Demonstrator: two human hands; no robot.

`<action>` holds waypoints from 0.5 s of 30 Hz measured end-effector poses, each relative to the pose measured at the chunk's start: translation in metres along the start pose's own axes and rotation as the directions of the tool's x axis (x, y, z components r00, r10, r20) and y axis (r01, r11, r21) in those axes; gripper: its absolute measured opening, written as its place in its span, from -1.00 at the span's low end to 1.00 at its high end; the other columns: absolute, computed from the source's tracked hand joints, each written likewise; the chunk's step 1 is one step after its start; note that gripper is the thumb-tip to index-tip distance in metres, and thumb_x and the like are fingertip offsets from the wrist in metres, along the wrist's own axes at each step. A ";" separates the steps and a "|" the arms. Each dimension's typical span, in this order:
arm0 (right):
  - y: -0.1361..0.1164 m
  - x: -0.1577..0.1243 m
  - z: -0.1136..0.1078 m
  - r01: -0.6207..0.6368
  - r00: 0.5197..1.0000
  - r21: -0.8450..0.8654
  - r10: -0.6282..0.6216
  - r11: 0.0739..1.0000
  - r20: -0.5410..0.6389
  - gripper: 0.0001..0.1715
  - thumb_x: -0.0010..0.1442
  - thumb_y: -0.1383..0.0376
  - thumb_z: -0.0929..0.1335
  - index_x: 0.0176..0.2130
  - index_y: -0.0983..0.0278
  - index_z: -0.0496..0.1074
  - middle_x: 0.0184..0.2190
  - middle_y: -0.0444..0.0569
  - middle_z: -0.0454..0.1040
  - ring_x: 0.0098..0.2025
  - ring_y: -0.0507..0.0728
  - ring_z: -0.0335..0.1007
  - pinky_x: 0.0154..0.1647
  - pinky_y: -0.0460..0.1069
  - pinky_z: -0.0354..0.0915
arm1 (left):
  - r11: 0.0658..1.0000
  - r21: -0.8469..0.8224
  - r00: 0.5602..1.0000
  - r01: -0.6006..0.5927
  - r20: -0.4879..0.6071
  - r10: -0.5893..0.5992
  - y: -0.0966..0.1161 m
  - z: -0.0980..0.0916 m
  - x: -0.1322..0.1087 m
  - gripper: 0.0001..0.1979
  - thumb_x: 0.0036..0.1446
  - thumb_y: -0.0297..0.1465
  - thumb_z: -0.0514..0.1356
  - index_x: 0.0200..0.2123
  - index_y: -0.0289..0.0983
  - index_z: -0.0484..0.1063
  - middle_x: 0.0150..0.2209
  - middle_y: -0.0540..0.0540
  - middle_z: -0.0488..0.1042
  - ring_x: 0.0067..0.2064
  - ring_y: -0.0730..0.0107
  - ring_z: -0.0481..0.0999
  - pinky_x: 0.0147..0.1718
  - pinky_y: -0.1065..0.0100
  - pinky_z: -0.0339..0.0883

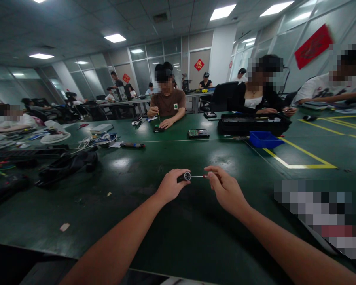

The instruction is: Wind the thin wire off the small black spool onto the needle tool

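My left hand [172,185] is closed around a small black cylindrical part [183,177] with a pale ring on its round end, which faces me. From the right, my right hand [224,187] grips a thin screwdriver [199,176] by its red end. The metal shaft lies level and its tip meets the side of the black part; whether it sits in a screw is too small to tell. Both hands are just above the green table [178,241]. What exactly the black part belongs to does not show.
Across the table a person [167,99] works on a small device. A hard drive [198,133], a blue bin [265,139] and a long black housing [253,125] lie ahead. Black parts [68,164] and cables fill the left side. A blurred-out sheet [323,213] lies at right.
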State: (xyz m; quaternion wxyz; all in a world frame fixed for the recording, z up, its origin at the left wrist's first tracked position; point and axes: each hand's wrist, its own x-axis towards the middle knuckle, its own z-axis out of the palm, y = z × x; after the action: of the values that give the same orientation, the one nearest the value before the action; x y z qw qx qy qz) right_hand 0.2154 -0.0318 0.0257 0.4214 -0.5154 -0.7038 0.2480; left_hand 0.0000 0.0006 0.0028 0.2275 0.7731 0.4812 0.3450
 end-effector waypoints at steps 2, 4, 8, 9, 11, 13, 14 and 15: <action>0.001 0.000 0.000 0.020 1.000 0.028 -0.021 0.999 0.018 -0.62 0.35 0.12 0.16 0.02 0.18 0.38 -0.49 -0.13 0.41 -0.45 0.11 0.37 -0.45 -0.01 0.20 | 1.000 -0.002 1.000 -0.007 -0.007 0.007 -0.001 0.000 0.000 -0.61 0.10 -0.40 0.32 0.03 -0.15 0.49 -0.04 -0.10 0.55 0.02 0.17 0.47 0.05 0.14 0.27; 0.001 -0.001 0.000 0.031 0.999 0.036 -0.032 0.999 0.029 -0.62 0.36 0.11 0.15 -0.04 0.18 0.42 -0.49 -0.12 0.41 -0.45 0.11 0.36 -0.43 0.00 0.20 | 1.000 -0.005 1.000 -0.018 -0.012 0.018 -0.002 0.000 0.000 -0.61 0.10 -0.41 0.32 0.04 -0.16 0.49 -0.04 -0.09 0.55 0.01 0.18 0.47 0.05 0.15 0.27; 0.001 0.001 0.003 -0.009 0.999 0.062 0.011 0.998 -0.034 -0.64 0.33 0.08 0.20 -0.07 0.19 0.42 -0.46 -0.09 0.44 -0.48 0.11 0.34 -0.45 0.01 0.21 | 1.000 0.001 1.000 -0.024 -0.007 0.024 -0.001 0.000 0.000 -0.62 0.10 -0.42 0.32 0.02 -0.17 0.50 -0.04 -0.10 0.55 0.01 0.18 0.47 0.05 0.15 0.26; 0.002 0.001 0.004 -0.024 0.998 0.095 0.030 0.995 -0.058 -0.66 0.30 0.08 0.24 -0.07 0.19 0.41 -0.42 -0.07 0.47 -0.45 0.12 0.36 -0.43 0.01 0.23 | 1.000 0.010 1.000 -0.018 -0.005 0.019 0.000 0.000 0.000 -0.62 0.10 -0.42 0.31 0.02 -0.17 0.49 -0.04 -0.10 0.55 0.01 0.17 0.47 0.06 0.15 0.26; 0.002 0.004 0.006 -0.051 0.994 0.196 0.069 0.979 -0.084 -0.68 0.24 0.06 0.31 -0.12 0.21 0.41 -0.36 -0.03 0.50 -0.36 0.15 0.43 -0.34 0.03 0.31 | 0.999 0.038 1.000 -0.007 -0.009 0.007 0.002 -0.002 0.001 -0.62 0.11 -0.41 0.31 0.03 -0.17 0.49 -0.04 -0.11 0.55 0.01 0.15 0.47 0.06 0.12 0.26; 0.004 0.007 0.007 -0.088 0.988 0.344 0.126 0.935 -0.092 -0.66 0.21 0.03 0.33 -0.19 0.23 0.43 -0.33 0.01 0.52 -0.28 0.17 0.46 -0.24 0.07 0.37 | 0.997 0.071 1.000 -0.023 -0.019 0.025 0.005 -0.003 0.002 -0.63 0.12 -0.41 0.31 0.03 -0.16 0.49 -0.02 -0.12 0.55 0.03 0.13 0.46 0.10 0.09 0.22; 0.006 0.009 0.008 -0.118 0.983 0.427 0.167 0.897 -0.080 -0.65 0.21 0.01 0.32 -0.21 0.23 0.43 -0.32 0.02 0.52 -0.28 0.18 0.46 -0.22 0.09 0.39 | 0.995 0.086 0.999 -0.041 -0.023 0.044 0.005 -0.004 0.002 -0.63 0.13 -0.40 0.30 0.03 -0.15 0.49 0.00 -0.12 0.54 0.05 0.13 0.45 0.12 0.07 0.19; 0.008 0.011 0.008 -0.152 0.973 0.509 0.218 0.847 -0.073 -0.62 0.22 -0.02 0.31 -0.22 0.23 0.43 -0.33 0.02 0.52 -0.29 0.18 0.47 -0.23 0.10 0.40 | 0.993 0.097 0.998 -0.060 -0.025 0.063 0.006 -0.005 0.003 -0.63 0.14 -0.39 0.30 0.05 -0.14 0.48 0.02 -0.12 0.53 0.07 0.13 0.44 0.15 0.04 0.16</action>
State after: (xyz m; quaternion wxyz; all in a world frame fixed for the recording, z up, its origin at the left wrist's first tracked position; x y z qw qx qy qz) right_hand 0.2116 -0.0180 0.0187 0.5587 -0.4689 -0.5340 0.4276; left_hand 0.0006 0.0005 0.0106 0.1724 0.7926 0.4765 0.3392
